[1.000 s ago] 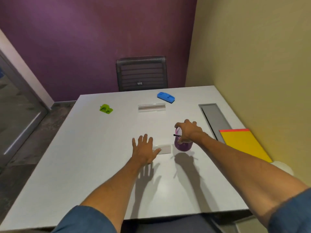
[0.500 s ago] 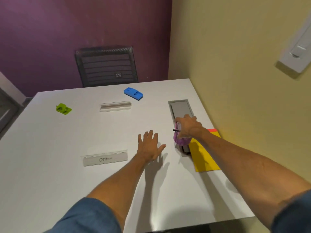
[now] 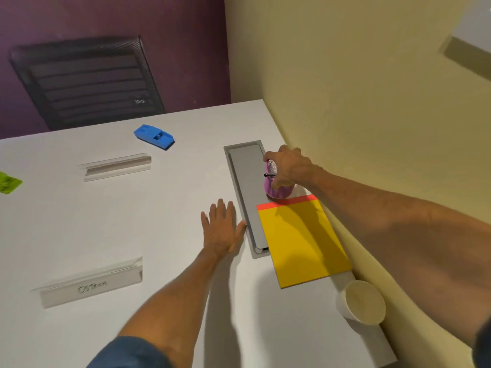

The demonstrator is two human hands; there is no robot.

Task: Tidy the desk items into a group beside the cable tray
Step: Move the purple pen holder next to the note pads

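Your biggest risk is the purple cup [image 3: 277, 188]: your right hand [image 3: 289, 167] has its fingers clamped over the top, and the cup sits right at the far edge of the yellow pad [image 3: 301, 240], between the cable tray [image 3: 245, 166] and the wall. Set it down crooked on the pad's red strip and it will likely tip. The thin black stick [image 3: 269, 175] poking from it could snag the tray's rim.

Your left hand [image 3: 221, 229] lies flat with fingers spread, thumb just beside the tray's near end.

The white desk [image 3: 79, 229] still carries scattered things well apart from the tray: two clear name stands [image 3: 90, 285], a blue piece [image 3: 154, 136], a green one [image 3: 8, 181]. A white cup [image 3: 361, 302] stands by the yellow wall [image 3: 358, 88]; a black chair [image 3: 85, 81] faces the purple wall.
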